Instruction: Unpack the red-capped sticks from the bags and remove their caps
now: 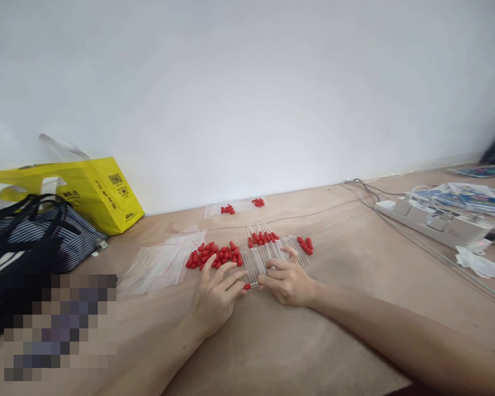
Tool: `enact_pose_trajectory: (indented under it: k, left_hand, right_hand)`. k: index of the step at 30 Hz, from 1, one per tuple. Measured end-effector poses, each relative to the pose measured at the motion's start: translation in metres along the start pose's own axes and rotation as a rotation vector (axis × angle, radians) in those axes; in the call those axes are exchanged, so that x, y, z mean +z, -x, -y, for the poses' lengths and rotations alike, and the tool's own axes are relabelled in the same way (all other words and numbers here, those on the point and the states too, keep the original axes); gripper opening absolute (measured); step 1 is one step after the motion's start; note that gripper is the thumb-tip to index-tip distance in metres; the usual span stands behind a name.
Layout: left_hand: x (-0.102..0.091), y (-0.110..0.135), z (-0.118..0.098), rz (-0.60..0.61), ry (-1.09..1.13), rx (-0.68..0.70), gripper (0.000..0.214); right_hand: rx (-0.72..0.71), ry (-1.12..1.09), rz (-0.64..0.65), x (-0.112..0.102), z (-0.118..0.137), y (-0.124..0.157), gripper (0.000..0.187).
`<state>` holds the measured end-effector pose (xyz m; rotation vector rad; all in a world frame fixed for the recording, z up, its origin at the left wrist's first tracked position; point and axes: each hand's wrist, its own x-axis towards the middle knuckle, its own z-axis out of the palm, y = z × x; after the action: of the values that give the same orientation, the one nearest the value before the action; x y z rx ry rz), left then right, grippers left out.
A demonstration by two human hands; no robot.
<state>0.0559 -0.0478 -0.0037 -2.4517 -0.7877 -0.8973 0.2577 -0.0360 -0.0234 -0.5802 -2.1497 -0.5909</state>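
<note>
My left hand (216, 297) pinches a small red rubber bulb (247, 286) at its fingertips. Held in my right hand (289, 281) is a clear glass dropper tube (254, 285), whose end meets the bulb. How far the bulb sits over the tube cannot be made out. Just beyond my fingers lies a row of loose glass tubes (253, 261), side by side. A heap of red bulbs (214, 255) lies behind my left hand. Droppers with red bulbs fitted (264, 238) lie past the row, and a few bulbs (306, 245) rest to its right.
Clear plastic bags (160, 261) lie to the left; another bag with red-bulbed droppers (227, 209) is near the wall. A yellow bag (107, 192) and a striped bag (80, 234) stand at left. A white power strip (433, 223), cables and crumpled tissue (480, 263) are at right.
</note>
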Motion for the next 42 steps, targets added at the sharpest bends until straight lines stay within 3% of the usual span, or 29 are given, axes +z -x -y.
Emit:
enact_pose_trajectory:
  k: [3, 8, 15, 18, 23, 26, 31, 35, 42]
  left_hand:
    - [-0.004, 0.002, 0.005, 0.018, 0.002, -0.017, 0.020]
    - [-0.013, 0.015, 0.020, 0.012, -0.055, -0.086, 0.017]
    - [-0.008, 0.016, 0.022, -0.017, 0.058, -0.237, 0.024]
    - [-0.008, 0.015, 0.026, -0.038, 0.044, -0.326, 0.027]
    - [-0.012, 0.015, 0.038, -0.021, 0.074, -0.445, 0.025]
    - [-0.015, 0.014, 0.046, 0.003, 0.112, -0.604, 0.024]
    - [-0.017, -0.003, 0.064, 0.169, 0.038, -0.860, 0.021]
    - [-0.009, -0.029, 0.084, 0.416, -0.066, -0.882, 0.017]
    - [0.015, -0.054, 0.115, 0.617, -0.042, -0.902, 0.017]
  right_hand:
    - [0.030, -0.007, -0.011, -0.004, -0.003, 0.003, 0.018]
    - [0.199, -0.006, 0.053, -0.010, -0.013, 0.011, 0.021]
    - [0.687, 0.054, 0.175, -0.012, -0.038, 0.017, 0.024]
    - [0.814, 0.090, 0.255, -0.013, -0.049, 0.022, 0.024]
    - [0.822, 0.093, 0.292, -0.004, -0.053, 0.029, 0.027]
    - [0.797, 0.123, 0.262, 0.002, -0.051, 0.031, 0.029]
    - [0.774, 0.123, 0.249, 0.003, -0.048, 0.032, 0.023]
    - [0.791, 0.090, 0.232, -0.001, -0.049, 0.031, 0.024]
    - [0.808, 0.065, 0.167, -0.006, -0.055, 0.029, 0.025]
